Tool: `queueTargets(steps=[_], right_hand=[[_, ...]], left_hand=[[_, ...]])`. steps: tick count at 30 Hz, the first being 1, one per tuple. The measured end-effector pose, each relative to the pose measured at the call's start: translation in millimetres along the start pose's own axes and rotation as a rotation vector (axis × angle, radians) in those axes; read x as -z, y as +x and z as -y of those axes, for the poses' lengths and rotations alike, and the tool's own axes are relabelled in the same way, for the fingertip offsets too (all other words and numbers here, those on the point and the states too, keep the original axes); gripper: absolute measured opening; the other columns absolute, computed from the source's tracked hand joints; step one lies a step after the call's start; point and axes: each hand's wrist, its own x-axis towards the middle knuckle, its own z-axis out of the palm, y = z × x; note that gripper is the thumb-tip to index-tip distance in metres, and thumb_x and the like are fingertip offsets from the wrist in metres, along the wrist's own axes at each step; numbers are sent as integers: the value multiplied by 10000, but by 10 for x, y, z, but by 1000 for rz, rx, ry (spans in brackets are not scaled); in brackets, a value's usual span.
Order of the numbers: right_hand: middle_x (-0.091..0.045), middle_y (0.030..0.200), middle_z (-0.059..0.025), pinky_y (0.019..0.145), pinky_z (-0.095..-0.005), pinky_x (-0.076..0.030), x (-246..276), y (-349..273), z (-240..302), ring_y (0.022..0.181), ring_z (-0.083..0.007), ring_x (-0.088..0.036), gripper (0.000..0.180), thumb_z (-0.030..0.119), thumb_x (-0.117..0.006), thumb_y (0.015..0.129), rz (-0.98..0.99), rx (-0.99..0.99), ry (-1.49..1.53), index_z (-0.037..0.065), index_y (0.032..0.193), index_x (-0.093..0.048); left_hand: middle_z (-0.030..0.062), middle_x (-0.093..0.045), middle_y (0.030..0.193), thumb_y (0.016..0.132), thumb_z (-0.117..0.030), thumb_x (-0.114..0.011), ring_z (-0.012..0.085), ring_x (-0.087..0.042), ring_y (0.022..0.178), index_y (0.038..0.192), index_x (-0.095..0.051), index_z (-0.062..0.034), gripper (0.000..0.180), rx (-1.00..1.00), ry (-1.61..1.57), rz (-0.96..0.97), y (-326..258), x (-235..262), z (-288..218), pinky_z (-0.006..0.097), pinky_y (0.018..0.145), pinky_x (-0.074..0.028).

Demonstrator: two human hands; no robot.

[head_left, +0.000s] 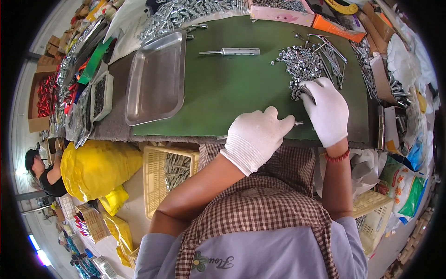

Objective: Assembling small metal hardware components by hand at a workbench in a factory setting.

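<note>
My left hand (258,135), in a white knit glove, is closed around a thin metal rod (298,123). One end of it pokes out past my thumb and forefinger, and what looks like its other end shows by the wrist. My right hand (326,109), gloved alike, bends its fingers down at the near edge of a heap of small silver nut-like pieces (302,63). Its fingertips are pinched together, and what they hold is partly hidden. Long thin bolts or pins (331,56) lie beside the heap. Farther left on the green mat (218,88) rests a metal sleeve with a thin rod end (239,51).
A shallow steel tray (155,79) sits on the table's left side. Behind it is a large heap of metal sleeves (186,16). Pink (281,15) and orange (337,29) boxes line the back. A yellow crate (155,181) stands below the table edge; a person (44,169) is far left.
</note>
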Motion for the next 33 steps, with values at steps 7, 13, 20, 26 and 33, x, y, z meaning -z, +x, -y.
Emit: queueTargets(steps=[7, 13, 20, 26, 33], right_hand=[[-659, 889, -114, 683, -369, -515, 60, -144, 18, 775, -288, -660, 141, 64, -685, 829, 66, -53, 224, 69, 964, -648], [-660, 855, -105, 656, -332, -515, 82, -447, 173, 732, -256, -661, 152, 29, -723, 781, 122, -48, 452, 51, 917, -660], [-668, 862, -107, 653, -335, -510, 180, -356, 74, 731, -261, -656, 81, 49, -706, 806, -2, -57, 370, 26, 880, -681], [-661, 899, -121, 727, -366, -509, 19, -20, -204, 805, -301, -664, 188, 187, -747, 831, -68, -246, 126, 44, 936, -685], [-649, 925, -123, 738, -390, -510, 69, -130, -200, 841, -319, -657, 204, 168, -757, 821, 43, -235, 63, 63, 968, -662]], left_hand=[[82, -540, 773, 856, -196, -653, 272, -620, 614, 1039, -654, -202, 184, 52, -80, 22, -3, 6, 14, 402, 543, -510], [89, -551, 777, 860, -199, -652, 295, -618, 626, 1038, -656, -198, 179, 53, -121, -7, -12, -5, 35, 415, 550, -510], [90, -544, 768, 854, -195, -656, 299, -611, 625, 1013, -652, -202, 159, 44, -108, -7, -8, 1, 34, 422, 546, -502], [82, -537, 758, 853, -193, -659, 297, -603, 606, 994, -653, -210, 143, 57, -89, 4, 2, 12, 12, 415, 533, -494], [81, -537, 754, 849, -181, -660, 293, -599, 597, 987, -657, -208, 140, 55, -115, -23, -4, -5, 22, 411, 528, -492]])
